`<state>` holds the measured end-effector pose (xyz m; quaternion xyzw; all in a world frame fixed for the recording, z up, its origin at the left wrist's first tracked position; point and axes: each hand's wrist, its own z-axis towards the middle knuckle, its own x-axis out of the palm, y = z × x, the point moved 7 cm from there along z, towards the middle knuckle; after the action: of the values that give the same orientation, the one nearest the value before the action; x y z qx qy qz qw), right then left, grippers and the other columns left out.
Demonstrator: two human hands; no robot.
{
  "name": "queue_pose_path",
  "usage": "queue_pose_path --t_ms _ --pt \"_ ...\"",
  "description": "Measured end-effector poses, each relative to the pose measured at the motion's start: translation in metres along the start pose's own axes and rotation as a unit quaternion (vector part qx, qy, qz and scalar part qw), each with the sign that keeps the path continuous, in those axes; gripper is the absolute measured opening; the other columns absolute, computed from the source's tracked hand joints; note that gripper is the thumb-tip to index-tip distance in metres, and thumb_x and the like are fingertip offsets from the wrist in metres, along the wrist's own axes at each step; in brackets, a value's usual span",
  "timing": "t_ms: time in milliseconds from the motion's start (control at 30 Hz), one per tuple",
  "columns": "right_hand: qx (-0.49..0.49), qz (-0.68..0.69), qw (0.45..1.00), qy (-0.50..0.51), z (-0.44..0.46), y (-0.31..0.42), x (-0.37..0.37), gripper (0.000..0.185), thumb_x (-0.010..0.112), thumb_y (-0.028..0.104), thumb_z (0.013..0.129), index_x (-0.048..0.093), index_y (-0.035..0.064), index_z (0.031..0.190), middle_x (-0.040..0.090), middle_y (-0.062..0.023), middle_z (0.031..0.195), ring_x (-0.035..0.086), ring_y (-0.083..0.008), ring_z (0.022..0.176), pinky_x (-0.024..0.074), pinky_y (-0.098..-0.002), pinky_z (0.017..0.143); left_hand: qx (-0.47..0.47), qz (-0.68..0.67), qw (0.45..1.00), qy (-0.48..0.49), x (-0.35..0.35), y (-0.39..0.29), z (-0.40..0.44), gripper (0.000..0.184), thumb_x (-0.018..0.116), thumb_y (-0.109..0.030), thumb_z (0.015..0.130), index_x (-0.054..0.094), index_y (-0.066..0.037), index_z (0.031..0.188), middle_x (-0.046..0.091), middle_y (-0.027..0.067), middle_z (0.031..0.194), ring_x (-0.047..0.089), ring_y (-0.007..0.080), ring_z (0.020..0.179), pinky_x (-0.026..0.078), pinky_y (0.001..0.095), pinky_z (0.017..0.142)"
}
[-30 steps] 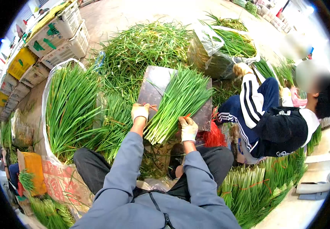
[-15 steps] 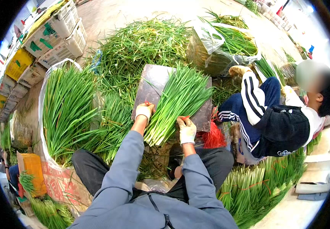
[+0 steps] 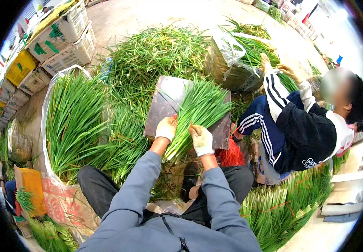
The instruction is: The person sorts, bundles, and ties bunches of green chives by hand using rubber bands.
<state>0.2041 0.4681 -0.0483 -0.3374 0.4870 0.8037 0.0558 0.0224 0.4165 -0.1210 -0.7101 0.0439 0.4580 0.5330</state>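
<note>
A thick bunch of garlic chives (image 3: pixel 202 103) lies slantwise over a dark board (image 3: pixel 164 98), its pale stem ends toward my lap. My left hand (image 3: pixel 167 128), in a pale work glove, is closed at the bunch's left side, with a bit of red tie (image 3: pixel 175 117) showing at its fingertips. On the other side, my gloved right hand (image 3: pixel 201 140) pinches another red end against the stems. Whatever part of the tie runs beneath the chives is hidden. A heap of red ties (image 3: pixel 232 153) hangs by the board's near right corner.
Loose chives are piled (image 3: pixel 160 50) behind the board. A large open bag of chives (image 3: pixel 74 122) stands left, and a plastic bag (image 3: pixel 227 63) back right. A co-worker (image 3: pixel 303 130) sits at my right, near tied bunches (image 3: pixel 286 206). Crates (image 3: pixel 63 42) are stacked back left.
My hands have come closer together over the stems, the left moving right and the right slightly left. The co-worker's hands have risen toward the chives in the plastic bag.
</note>
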Motion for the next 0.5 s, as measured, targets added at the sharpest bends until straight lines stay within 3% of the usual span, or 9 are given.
queue_pose_path --t_ms 33,67,167,500 --pt "-0.056 -0.044 0.996 0.047 0.011 0.022 0.001 0.020 0.069 0.026 0.090 0.069 0.0058 0.092 0.067 -0.0162 0.084 0.064 -0.0358 0.078 0.0515 -0.0408 0.070 0.000 -0.002 1.000 -0.001 0.000 0.000 -0.001 0.024 0.061 -0.028 0.091 0.072 -0.007 0.095 0.068 0.0216 0.098 0.066 0.0397 0.095 0.051 0.0468 0.086" --pt "-0.029 -0.078 0.992 0.096 0.018 0.020 0.015 0.024 0.065 0.031 0.092 0.069 0.0078 0.093 0.067 -0.0162 0.086 0.064 -0.0390 0.084 0.0518 -0.0449 0.074 0.010 -0.015 1.000 -0.005 -0.001 0.000 -0.003 0.023 0.061 -0.027 0.091 0.072 -0.007 0.095 0.068 0.0216 0.098 0.066 0.0396 0.095 0.051 0.0466 0.085" --pt "0.012 -0.142 0.953 0.266 0.028 0.017 0.057 0.034 0.056 0.038 0.096 0.070 0.0074 0.094 0.069 -0.0191 0.092 0.064 -0.0400 0.091 0.0508 -0.0481 0.080 0.016 -0.035 0.999 0.015 -0.003 0.002 -0.007 0.022 0.062 -0.026 0.090 0.072 -0.007 0.095 0.068 0.0211 0.097 0.066 0.0391 0.093 0.051 0.0456 0.084" --pt "0.082 -0.152 0.945 0.279 0.033 0.003 0.074 0.039 0.053 0.040 0.097 0.069 0.0058 0.096 0.069 -0.0216 0.098 0.064 -0.0421 0.095 0.0505 -0.0490 0.084 0.029 -0.066 0.997 0.005 -0.005 0.015 -0.008 0.023 0.065 -0.023 0.089 0.073 -0.006 0.101 0.070 0.0197 0.100 0.068 0.0348 0.094 0.052 0.0390 0.087"
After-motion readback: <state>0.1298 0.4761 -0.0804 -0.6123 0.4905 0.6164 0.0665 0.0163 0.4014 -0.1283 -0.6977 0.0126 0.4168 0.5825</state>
